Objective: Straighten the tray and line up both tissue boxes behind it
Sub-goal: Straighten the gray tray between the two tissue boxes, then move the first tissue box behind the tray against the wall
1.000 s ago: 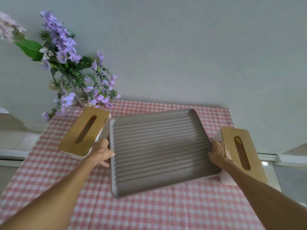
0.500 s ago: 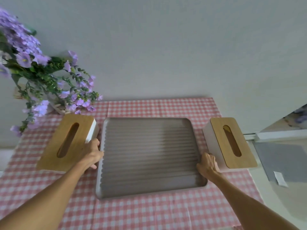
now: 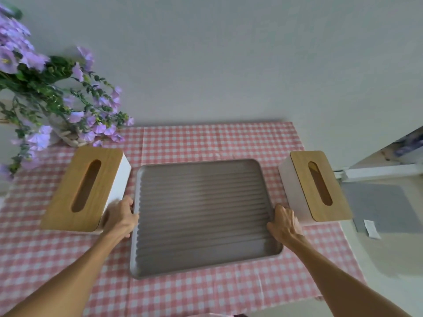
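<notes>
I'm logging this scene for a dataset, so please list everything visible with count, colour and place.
tray: 1, grey, ribbed, centre of the tablecloth, between the boxes
tissue boxes: 2, white with wooden slotted lids; left tissue box left of the tray, right tissue box right of it, neither behind it
tablecloth: 1, pink and white check, covering the table
flowers: 1 bunch, purple with green leaves, far left corner
wall: 1, pale grey, behind the table
mat: 1, grey, on the floor at right
left hand: 1, on the tray's left edge
right hand: 1, on the tray's right edge
</notes>
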